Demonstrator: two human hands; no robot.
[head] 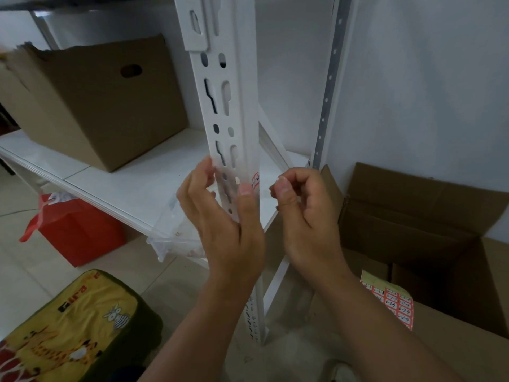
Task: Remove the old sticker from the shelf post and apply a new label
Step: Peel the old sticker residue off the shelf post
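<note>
White shelf post [231, 111], one sticker [256, 180], two hands: left hand [220, 213], right hand [305, 213].

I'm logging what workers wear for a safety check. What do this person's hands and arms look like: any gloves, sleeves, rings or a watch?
Both are bare. The left hand and right hand wear no gloves, and no rings show on the fingers. Both forearms are uncovered as far as the frame shows, with no sleeve cuff, watch or bracelet at either wrist. Fingernails are short and unpainted.
</note>
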